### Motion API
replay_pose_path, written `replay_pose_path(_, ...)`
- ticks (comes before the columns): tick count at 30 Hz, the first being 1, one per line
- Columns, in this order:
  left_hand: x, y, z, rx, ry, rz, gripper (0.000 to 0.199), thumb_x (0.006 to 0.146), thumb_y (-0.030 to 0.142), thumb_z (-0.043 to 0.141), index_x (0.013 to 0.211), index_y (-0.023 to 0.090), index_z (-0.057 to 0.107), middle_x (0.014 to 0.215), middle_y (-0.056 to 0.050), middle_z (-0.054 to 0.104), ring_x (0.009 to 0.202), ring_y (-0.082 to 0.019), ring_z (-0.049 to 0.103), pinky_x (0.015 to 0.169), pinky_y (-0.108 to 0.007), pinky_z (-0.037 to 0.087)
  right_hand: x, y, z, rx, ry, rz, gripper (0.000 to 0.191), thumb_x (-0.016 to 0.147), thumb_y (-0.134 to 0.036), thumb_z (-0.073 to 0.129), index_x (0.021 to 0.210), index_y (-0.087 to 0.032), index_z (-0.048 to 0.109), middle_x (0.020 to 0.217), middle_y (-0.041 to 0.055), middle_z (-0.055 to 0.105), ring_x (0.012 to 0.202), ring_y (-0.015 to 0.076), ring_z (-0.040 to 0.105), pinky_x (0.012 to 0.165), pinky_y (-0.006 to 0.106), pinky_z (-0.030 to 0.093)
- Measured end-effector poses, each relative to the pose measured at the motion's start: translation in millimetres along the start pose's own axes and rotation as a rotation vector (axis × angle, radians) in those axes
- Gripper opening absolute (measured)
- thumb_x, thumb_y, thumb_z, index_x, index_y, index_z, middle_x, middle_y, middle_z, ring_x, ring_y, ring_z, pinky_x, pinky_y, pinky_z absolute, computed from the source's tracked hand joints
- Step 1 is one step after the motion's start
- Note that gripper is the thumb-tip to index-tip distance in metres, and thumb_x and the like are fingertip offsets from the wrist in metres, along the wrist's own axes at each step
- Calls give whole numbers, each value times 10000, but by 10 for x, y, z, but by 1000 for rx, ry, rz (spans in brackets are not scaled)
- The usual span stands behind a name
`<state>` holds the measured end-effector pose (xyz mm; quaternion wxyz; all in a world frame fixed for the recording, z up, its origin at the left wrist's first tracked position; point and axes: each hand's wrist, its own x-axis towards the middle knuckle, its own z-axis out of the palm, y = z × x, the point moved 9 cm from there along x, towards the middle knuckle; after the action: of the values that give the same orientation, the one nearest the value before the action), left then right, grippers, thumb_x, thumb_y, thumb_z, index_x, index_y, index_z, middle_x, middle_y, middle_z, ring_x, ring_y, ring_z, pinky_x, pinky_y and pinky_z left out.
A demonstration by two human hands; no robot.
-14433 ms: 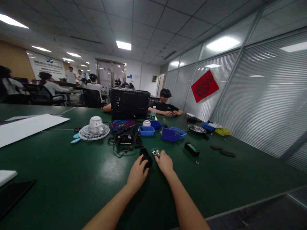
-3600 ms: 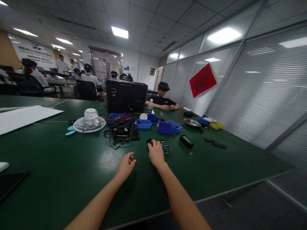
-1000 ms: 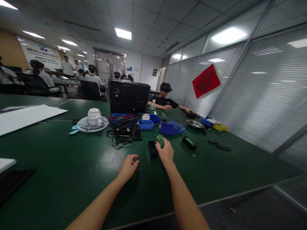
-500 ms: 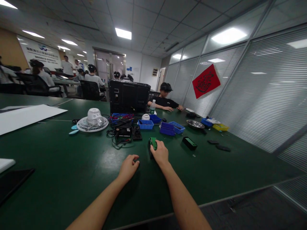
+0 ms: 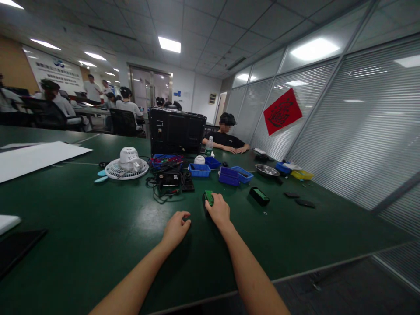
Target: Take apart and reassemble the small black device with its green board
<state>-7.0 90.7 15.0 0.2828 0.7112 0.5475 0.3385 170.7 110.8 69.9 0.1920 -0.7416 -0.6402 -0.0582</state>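
My right hand [image 5: 219, 209] is closed around a green circuit board [image 5: 209, 197], which it holds at a narrow black case [image 5: 204, 208]. My fingers hide much of both, so I cannot tell how deep the board sits in the case. My left hand [image 5: 176, 227] rests on the green tabletop [image 5: 138, 245], left of the case, with nothing in it and the thumb and forefinger apart. To the right lies a second black case [image 5: 259, 197] with a green board inside, and near it a small pale ring [image 5: 265, 213].
Behind the hands are blue bins [image 5: 199, 170], a black adapter with tangled cables [image 5: 169, 179], a white fan part [image 5: 127, 169] and a large black panel [image 5: 177, 131]. A metal bowl [image 5: 267, 170] and flat dark pieces [image 5: 305, 203] lie right. A person [image 5: 226, 138] sits across.
The green board in my right hand has shifted very slightly left and shows a little less above the fingers. My left hand is still. The person across has brought their hands closer together.
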Motion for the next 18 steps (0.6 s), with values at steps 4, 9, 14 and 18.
replay_pose_path(4,3,7,-5,7,-2,-2,274,743,235,473,980,172,595,907,-31,579,658,-109,539,715,-250,421,-10,-22,-7,-33,-13,-7,401,839,-421,421,1169,-198,473,1070,87,514,887,176,557,704,266,414)
replay_pose_path(9,-5,-21,6,7,1,-3,272,747,237,476,983,177,596,909,-29,581,662,-107,541,716,-244,424,-21,-23,16,-65,-9,-11,422,836,-477,400,1146,-200,476,1048,91,496,927,201,525,694,286,411)
replay_pose_path(14,8,40,-38,-12,9,-8,257,747,233,469,962,182,599,897,-28,586,652,-113,536,703,-254,437,-41,-39,38,-61,0,-34,487,806,-545,418,1141,-195,466,1050,103,482,979,219,480,707,289,410)
replay_pose_path(18,-251,535,-306,-185,124,106,251,797,307,404,871,189,613,885,-48,603,771,-159,549,721,-286,452,-51,-37,34,-67,10,-28,437,825,-518,400,1117,-200,469,1051,104,477,974,218,470,697,283,410)
